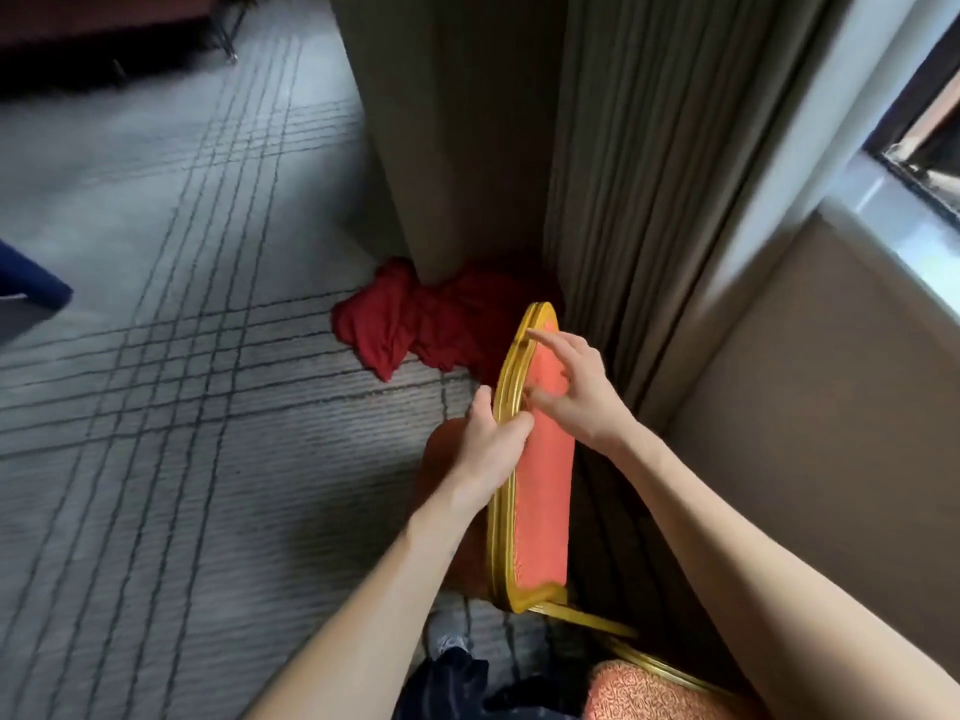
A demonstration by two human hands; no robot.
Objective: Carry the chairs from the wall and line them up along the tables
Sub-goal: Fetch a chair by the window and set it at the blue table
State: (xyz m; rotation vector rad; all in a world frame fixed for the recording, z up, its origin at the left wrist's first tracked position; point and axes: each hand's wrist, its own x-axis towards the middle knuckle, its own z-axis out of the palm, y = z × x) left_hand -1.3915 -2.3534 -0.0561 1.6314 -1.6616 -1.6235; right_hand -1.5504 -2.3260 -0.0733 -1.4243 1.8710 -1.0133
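head view looks down on a gold-framed chair (543,491) standing at the near right, close beside the curtain (649,200) and the wall (831,407), with a red cloth (415,324) heaped on the carpet (182,407) just beyond it. the left hand (491,444) curls round the left rail of the chair's back, while the right hand (571,397) is spread over the salmon padding, holding nothing. judging by this, the task is at an early lift: this chair is not yet carried off, a second chair (644,688) waits at the near right edge, and no line along a bench shows here.
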